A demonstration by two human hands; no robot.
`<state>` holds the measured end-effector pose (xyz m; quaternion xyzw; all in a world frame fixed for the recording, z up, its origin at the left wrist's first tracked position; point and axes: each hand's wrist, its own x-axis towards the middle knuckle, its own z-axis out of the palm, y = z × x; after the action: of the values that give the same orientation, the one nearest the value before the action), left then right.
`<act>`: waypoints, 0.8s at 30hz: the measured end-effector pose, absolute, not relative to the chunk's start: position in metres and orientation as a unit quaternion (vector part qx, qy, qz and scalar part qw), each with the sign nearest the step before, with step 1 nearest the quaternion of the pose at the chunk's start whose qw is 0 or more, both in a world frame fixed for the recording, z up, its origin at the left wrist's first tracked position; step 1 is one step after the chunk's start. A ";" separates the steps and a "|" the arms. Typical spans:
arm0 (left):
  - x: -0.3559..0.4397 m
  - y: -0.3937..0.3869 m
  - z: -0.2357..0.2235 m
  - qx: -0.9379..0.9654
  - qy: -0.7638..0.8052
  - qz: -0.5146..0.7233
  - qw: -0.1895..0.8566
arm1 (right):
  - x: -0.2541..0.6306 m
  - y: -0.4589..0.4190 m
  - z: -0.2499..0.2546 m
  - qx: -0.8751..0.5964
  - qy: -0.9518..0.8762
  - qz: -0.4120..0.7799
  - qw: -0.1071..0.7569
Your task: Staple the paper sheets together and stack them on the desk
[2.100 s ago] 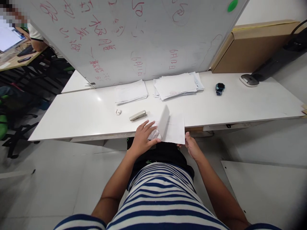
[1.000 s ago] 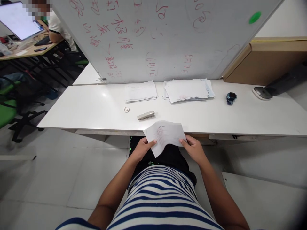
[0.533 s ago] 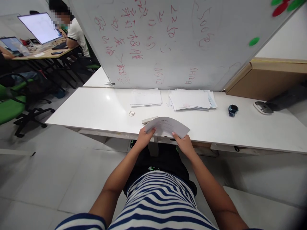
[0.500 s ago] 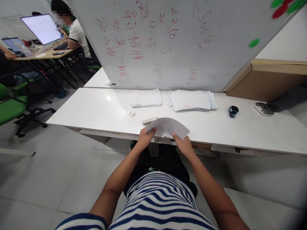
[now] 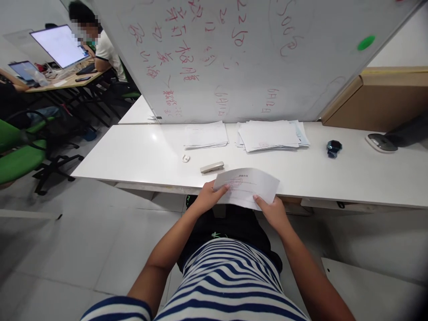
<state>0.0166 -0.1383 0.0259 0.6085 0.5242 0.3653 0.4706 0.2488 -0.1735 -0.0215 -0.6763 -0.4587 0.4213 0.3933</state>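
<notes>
Paper (image 5: 246,185) held at the near edge of the desk (image 5: 133,154), left hand (image 5: 211,196) clamped on its left side, right hand (image 5: 272,211) clamped on its right, thumbs on top. Stapler (image 5: 212,167) just beyond, lying on the desk; two paper stacks farther back, against the whiteboard (image 5: 247,58).

Printed paper (image 5: 246,188), one: formerly bowed sharply across the stapler's (image 5: 211,168) end, now flatter between left hand (image 5: 211,197) and right hand (image 5: 273,211), stapler more exposed.
</notes>
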 end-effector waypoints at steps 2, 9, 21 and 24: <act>0.013 -0.133 0.032 0.623 0.513 0.370 0.461 | 0.259 -0.181 -0.027 -0.673 -0.433 0.452 0.395; -0.013 -0.075 0.018 0.677 0.566 0.398 0.251 | 0.272 -0.189 -0.032 -0.664 -0.317 0.538 0.412; -0.027 -0.050 0.006 0.780 0.521 0.251 0.239 | 0.266 -0.167 -0.028 -0.654 -0.320 0.561 0.396; -0.026 -0.046 0.010 0.784 0.521 0.253 0.224 | 0.267 -0.163 -0.029 -0.647 -0.329 0.562 0.397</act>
<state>-0.0264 -0.0459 0.0095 0.7835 0.5213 0.2533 0.2241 0.2674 -0.1634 -0.0289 -0.6470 -0.3292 0.5618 0.3967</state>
